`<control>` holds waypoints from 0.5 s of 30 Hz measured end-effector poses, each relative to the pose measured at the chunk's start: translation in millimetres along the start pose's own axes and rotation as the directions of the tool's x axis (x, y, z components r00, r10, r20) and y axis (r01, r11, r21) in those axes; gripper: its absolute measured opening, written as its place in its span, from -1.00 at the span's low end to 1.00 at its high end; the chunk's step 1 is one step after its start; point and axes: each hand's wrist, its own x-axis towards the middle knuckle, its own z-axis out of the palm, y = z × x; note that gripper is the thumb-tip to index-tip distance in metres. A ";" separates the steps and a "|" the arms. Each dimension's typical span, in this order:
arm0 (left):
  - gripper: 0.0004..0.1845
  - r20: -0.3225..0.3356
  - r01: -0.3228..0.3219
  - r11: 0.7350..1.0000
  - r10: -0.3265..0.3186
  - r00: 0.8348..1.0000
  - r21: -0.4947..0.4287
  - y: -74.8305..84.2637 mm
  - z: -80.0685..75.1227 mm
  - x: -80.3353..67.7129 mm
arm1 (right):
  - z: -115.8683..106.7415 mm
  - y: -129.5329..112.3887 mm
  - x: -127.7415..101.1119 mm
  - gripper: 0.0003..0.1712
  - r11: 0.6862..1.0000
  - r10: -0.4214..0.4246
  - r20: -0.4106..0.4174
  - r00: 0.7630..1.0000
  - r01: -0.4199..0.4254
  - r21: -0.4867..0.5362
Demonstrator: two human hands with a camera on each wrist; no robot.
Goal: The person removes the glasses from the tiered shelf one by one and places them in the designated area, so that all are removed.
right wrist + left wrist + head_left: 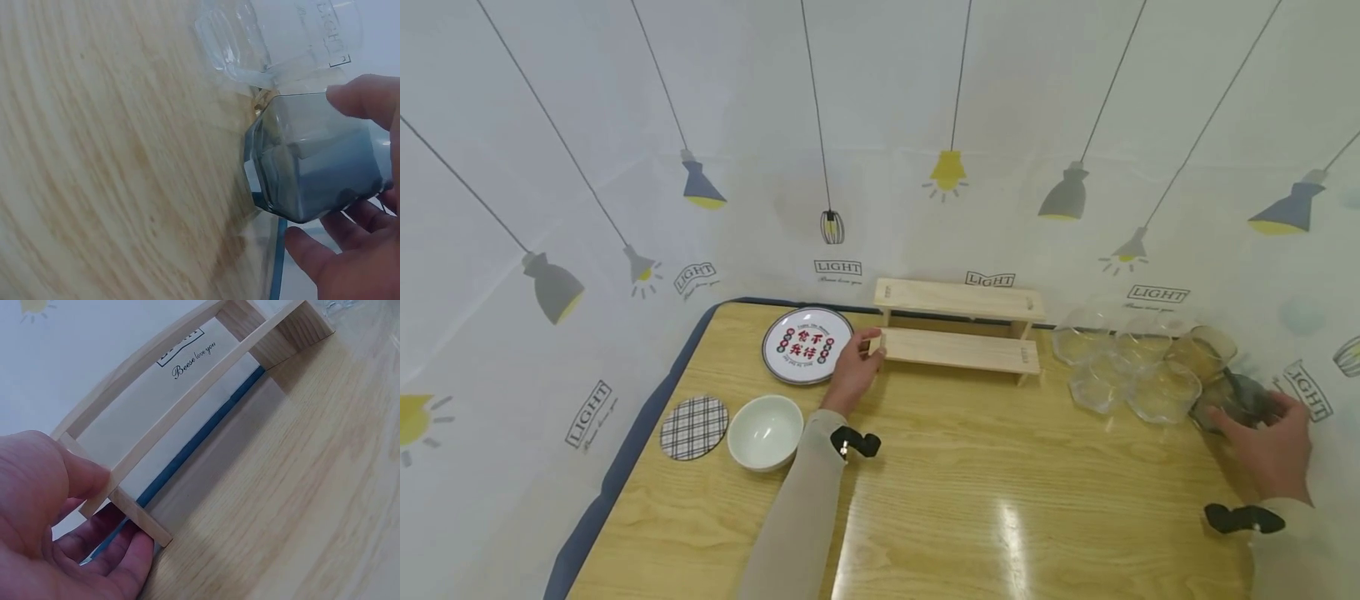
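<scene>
While the left hand (852, 372) pinches the wooden rack's (958, 329) left end, the right hand (1270, 446) curls round a grey glass cup (315, 165) at the far right (crowded by clear bowls (1123, 367)); lifting carelessly could knock them.

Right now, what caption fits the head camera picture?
Left hand grips the wooden rack; right hand holds a grey glass.
</scene>
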 end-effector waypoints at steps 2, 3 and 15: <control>-0.58 -0.001 -0.008 1.000 0.008 1.000 0.008 -0.9 -0.3 -0.7 | -1.2 0.8 -2.2 0.25 1.000 0.001 0.003 1.000 -0.001 -0.008; -0.58 -0.001 -0.011 1.000 0.011 1.000 0.014 -1.3 -0.4 -1.4 | -1.9 0.9 -3.6 0.23 1.000 0.007 -0.001 1.000 -0.007 -0.010; -0.49 -0.025 0.016 0.974 -0.010 1.000 0.225 23.0 -15.2 -18.2 | 0.9 -41.1 -31.4 -0.32 0.981 -0.101 -0.318 0.943 0.148 0.127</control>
